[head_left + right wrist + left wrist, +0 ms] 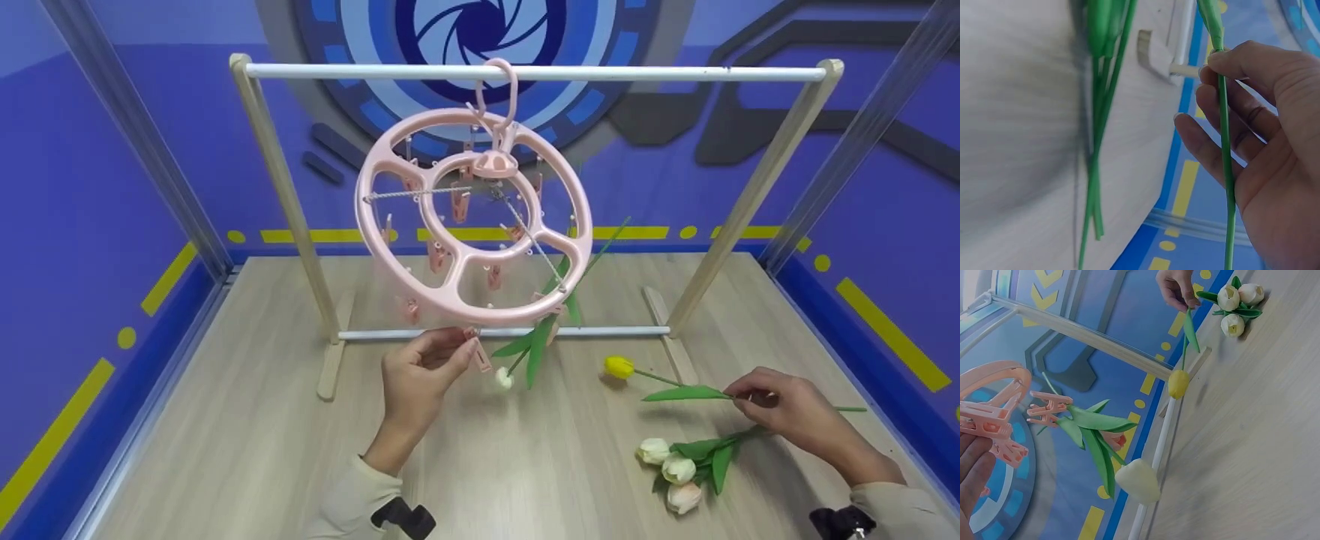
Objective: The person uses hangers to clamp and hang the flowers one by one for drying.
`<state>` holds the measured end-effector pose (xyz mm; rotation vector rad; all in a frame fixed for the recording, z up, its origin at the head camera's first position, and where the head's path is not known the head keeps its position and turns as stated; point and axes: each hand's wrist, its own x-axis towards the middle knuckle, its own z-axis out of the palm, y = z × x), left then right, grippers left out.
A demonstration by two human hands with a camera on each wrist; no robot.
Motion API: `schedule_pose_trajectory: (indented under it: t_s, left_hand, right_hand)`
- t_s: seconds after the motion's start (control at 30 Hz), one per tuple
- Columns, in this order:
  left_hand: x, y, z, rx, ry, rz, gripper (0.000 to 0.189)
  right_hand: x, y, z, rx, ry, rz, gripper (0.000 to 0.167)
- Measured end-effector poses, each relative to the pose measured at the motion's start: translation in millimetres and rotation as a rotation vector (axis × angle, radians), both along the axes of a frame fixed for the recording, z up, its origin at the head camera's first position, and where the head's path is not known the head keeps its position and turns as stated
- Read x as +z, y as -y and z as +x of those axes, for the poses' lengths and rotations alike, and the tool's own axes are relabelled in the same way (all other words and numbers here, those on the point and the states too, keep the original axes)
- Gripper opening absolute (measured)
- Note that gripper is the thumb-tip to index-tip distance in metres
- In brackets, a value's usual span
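My left hand (414,384) pinches a pink clothespin (482,355) at the front rim of a round pink clip hanger (450,279). In the left wrist view, its fingers (976,461) lie along the pink clip. With thumb and fingertips, my right hand (791,405) holds the green stem (1225,129) of a yellow tulip (619,367) just below its leaf, the bloom pointing left toward the hanger. A white tulip (504,378) hangs bloom down from the hanger's right side, its stem gripped by pink clips (1050,408).
The hanger hooks over the white top bar (637,73) of a wooden-legged rack (750,202). Three white tulips (679,470) lie bunched on the table (247,450), below my right hand. More pink clips (437,256) dangle under the ring. Blue panels (885,247) enclose the table's back and sides.
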<state>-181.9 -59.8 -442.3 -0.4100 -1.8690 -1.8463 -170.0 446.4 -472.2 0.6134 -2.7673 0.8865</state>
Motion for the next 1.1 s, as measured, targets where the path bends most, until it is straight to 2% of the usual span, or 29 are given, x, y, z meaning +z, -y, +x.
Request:
schedule_pose_trajectory:
  t_s: [0.3,0.6,0.93,1.1]
  left_hand:
    - [1.0,-1.7,0.4,0.006,0.003,0.012,0.015]
    - [0.3,-1.3,-0.3,0.013,-0.002,-0.017,0.015]
    - [1.8,-2.0,0.5,-0.018,0.000,0.002,0.015]
    - [2.1,-2.6,0.9,0.006,-0.014,-0.037,0.015]
  right_hand:
    - [20.4,20.9,2.0,0.074,-0.002,-0.008,0.025]
    - [38.5,45.4,7.6,0.149,0.003,-0.021,0.029]
    - [50.1,70.6,8.6,0.286,-0.012,0.008,0.034]
    - [54.9,84.4,6.8,0.339,-0.032,-0.016,0.035]
